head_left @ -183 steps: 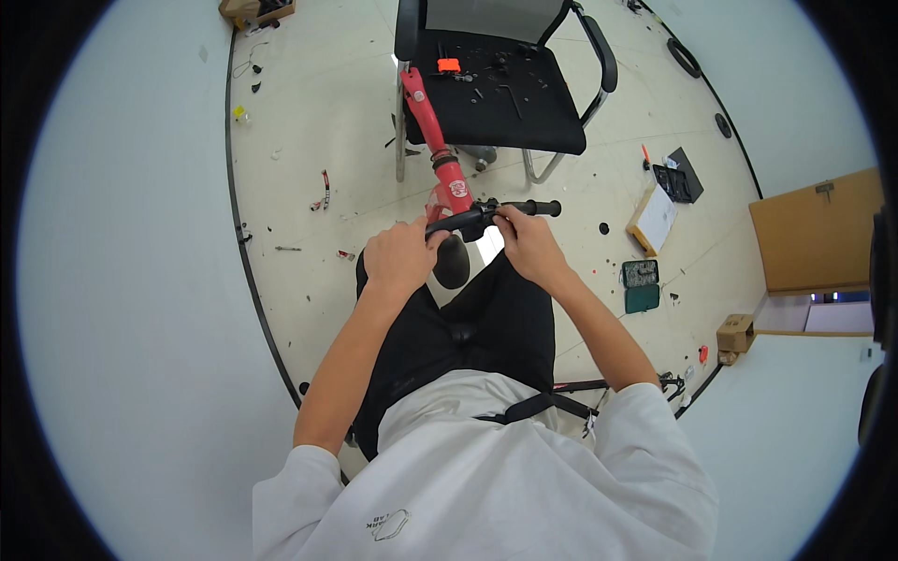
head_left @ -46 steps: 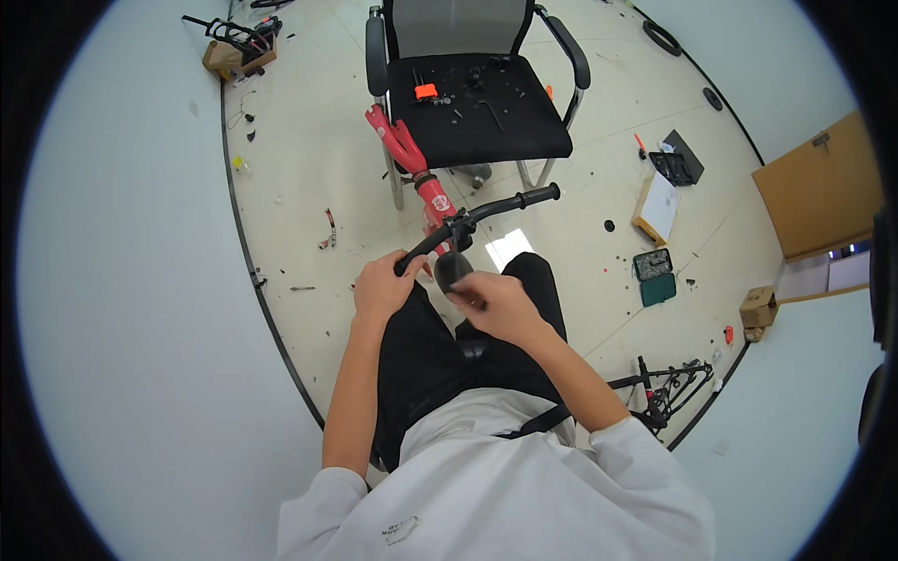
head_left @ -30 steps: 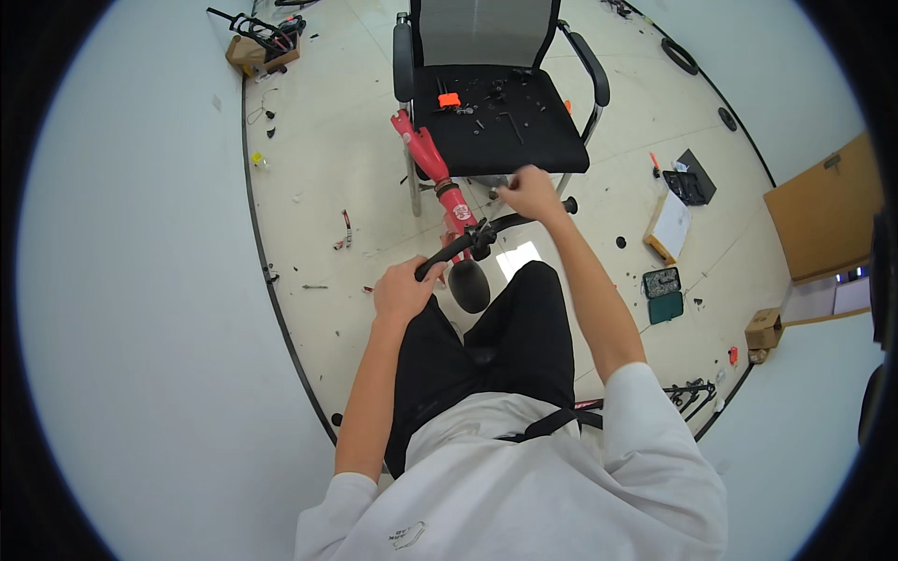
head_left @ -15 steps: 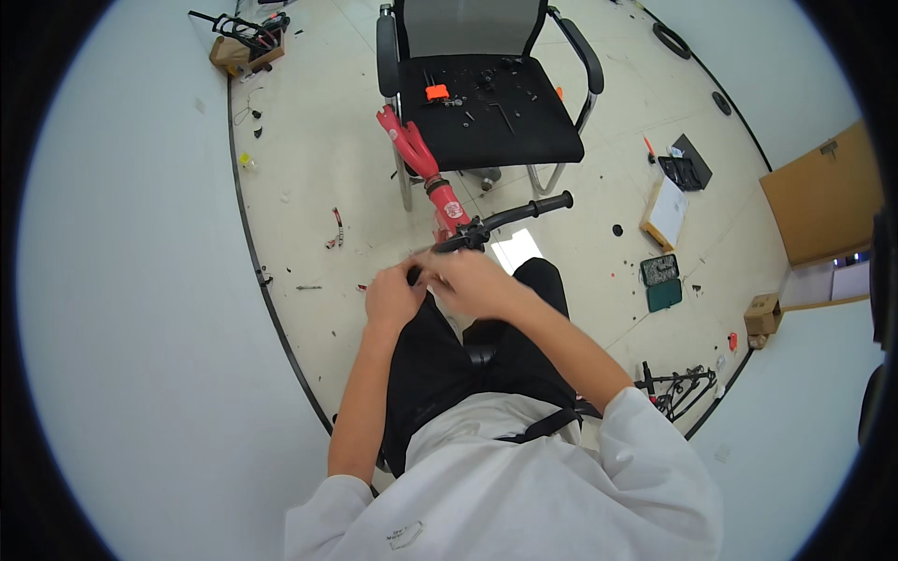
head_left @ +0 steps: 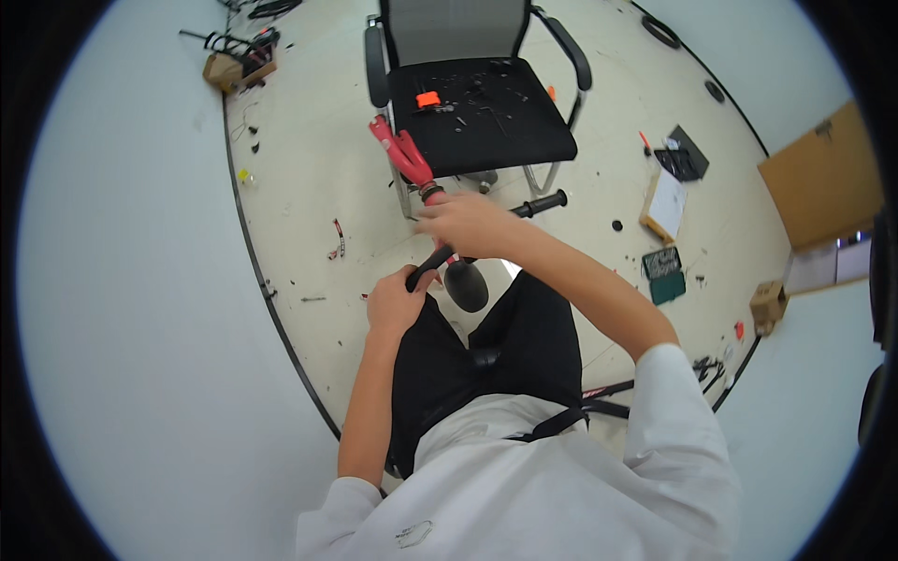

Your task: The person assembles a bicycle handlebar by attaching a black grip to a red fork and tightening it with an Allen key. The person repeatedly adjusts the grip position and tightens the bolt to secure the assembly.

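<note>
Pale tiled floor (head_left: 309, 140), small parts strewn about; white wall (head_left: 140, 280) along L side, wooden door (head_left: 828, 182) far R. Black office chair (head_left: 482, 136) at far side, loose hardware + orange piece (head_left: 427, 99) on seat. Red bike frame (head_left: 404, 157) w/ fork leans at chair's near L corner; its black handlebar (head_left: 433, 263) runs between the hands, approx. over the person's knees. L hand (head_left: 395, 301) wrapped round bar's near L end; R hand (head_left: 468, 224) blurred, over bar's middle, can't tell if gripping. Hands apart, short stretch of bar showing betw. them. R grip (head_left: 547, 203) sticks out past R hand, free. Black saddle (head_left: 466, 286) just below R hand, betw. legs (head_left: 533, 327). Chair's front edge close beyond frame = tight on far side. Open floor L, out to wall; also R, out to white-topped box (head_left: 664, 206) & green case (head_left: 666, 285). Vs 0.5 s ago: R hand was at L hand, now farther up bar, hiding the middle; saddle back in view. L hand same spot on bar, approx.
</note>
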`<state>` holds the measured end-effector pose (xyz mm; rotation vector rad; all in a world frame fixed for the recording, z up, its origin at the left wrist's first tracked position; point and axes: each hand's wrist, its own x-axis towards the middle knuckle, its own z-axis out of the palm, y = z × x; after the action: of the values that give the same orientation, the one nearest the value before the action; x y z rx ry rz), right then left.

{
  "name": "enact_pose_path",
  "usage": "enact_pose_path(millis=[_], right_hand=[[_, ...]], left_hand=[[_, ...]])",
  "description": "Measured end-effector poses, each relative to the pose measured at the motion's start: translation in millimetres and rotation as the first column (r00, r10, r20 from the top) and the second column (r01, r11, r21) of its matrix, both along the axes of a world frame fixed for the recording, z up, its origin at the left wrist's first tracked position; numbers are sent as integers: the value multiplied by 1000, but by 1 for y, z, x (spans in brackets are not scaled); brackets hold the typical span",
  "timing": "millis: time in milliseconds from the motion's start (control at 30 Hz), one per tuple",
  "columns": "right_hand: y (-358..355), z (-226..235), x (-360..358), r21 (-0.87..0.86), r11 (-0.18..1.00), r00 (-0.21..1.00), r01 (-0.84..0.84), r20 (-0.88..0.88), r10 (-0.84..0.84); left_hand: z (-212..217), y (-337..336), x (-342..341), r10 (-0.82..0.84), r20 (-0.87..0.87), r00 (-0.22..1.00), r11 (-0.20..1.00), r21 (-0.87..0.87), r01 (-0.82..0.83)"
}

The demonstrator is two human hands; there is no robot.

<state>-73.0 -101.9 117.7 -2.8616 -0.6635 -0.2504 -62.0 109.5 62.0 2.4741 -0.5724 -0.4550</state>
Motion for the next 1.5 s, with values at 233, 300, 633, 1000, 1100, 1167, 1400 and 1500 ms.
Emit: enact_pose_path(millis=[233, 300, 633, 1000, 1100, 1167, 1400, 1500], right_hand=[[-20, -21, 65, -570, 817, 996, -92, -72, 62], [-57, -26, 55, -490, 870, 997, -53, 19, 71], [-70, -11, -137, -114, 986, 992, 119, -22, -122], [62, -8, 15, -152, 964, 969, -219, 77, 233], [68, 4, 52, -158, 964, 966, -213, -180, 184], [71, 24, 46, -235, 943, 895, -236, -432, 116], [34, 34, 10, 68, 941, 632, -332, -724, 276], [39, 20, 0, 122, 952, 702, -281, -650, 290]], left_hand=[[13, -8, 2, -11, 34, 999, 1000, 15, 11], [10, -9, 1, 4, 16, 1000, 1000, 21, -4], [8, -7, -1, -2, -23, 1000, 1000, 10, 2], [-31, 7, 7, -62, 215, 975, 997, -30, 70], [-17, -2, 2, -22, 211, 977, 1000, 6, 21], [-22, 2, 3, -51, 157, 986, 998, -11, 54], [-14, 2, 2, -60, 68, 996, 993, -98, 67], [-14, 4, 3, -67, 46, 997, 997, -43, 69]])
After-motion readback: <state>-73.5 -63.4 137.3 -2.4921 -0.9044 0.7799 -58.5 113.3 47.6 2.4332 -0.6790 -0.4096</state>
